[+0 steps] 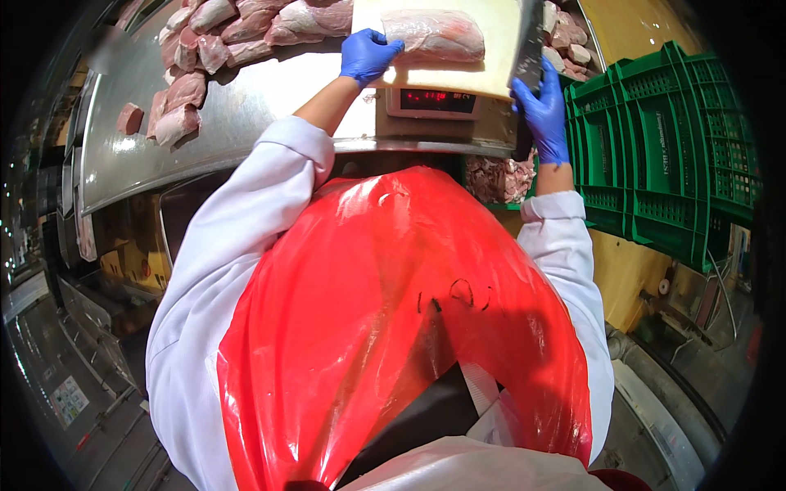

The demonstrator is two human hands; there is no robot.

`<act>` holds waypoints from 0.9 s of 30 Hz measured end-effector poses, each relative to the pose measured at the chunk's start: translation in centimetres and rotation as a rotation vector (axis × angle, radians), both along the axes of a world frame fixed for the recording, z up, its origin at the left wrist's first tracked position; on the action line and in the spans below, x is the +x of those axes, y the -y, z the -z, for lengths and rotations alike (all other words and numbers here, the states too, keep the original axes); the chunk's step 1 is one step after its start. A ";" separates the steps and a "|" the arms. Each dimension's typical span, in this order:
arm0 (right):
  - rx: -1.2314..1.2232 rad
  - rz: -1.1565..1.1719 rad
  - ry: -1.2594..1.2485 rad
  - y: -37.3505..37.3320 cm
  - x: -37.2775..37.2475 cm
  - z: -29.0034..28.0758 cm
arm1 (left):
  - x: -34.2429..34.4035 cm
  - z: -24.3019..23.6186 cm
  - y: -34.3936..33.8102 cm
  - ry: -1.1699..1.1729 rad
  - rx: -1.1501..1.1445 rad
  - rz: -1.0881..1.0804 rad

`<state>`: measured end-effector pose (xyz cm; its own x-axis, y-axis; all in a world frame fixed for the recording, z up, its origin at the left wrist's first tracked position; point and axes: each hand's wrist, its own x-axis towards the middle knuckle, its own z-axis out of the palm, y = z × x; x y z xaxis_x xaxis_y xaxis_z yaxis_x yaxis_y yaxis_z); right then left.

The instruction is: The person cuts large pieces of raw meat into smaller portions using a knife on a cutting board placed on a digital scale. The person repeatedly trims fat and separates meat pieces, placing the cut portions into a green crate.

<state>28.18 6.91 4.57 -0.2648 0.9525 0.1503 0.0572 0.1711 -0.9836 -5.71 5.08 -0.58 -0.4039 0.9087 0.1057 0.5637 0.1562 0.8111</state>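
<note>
A long pale-pink piece of meat [434,37] lies on a cream board [450,77] above a scale [430,104] with a red display. My left hand [367,57] is blue-gloved, its fingers bent and closed on the meat's left end. My right hand [540,110], also blue-gloved, grips a long dark, speckled object [528,45] beside the board's right edge; what it is, I cannot tell clearly.
Several meat pieces [184,98] lie on the steel table [139,164] at left, more [565,37] at upper right. Stacked green crates [655,147] stand at right. Meat trimmings [499,180] sit below the table edge. My red apron fills the lower middle.
</note>
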 end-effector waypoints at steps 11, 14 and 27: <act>0.634 -0.251 0.612 -2.9 -14.3 2.4 | 2.0 1.2 1.8 0.105 0.203 -0.096; 0.658 -0.290 0.846 -1.3 -12.3 2.1 | 2.2 1.9 2.1 0.133 0.219 -0.120; 0.795 -0.418 1.120 -1.0 -13.9 -1.4 | 2.7 1.4 4.4 0.110 0.331 -0.005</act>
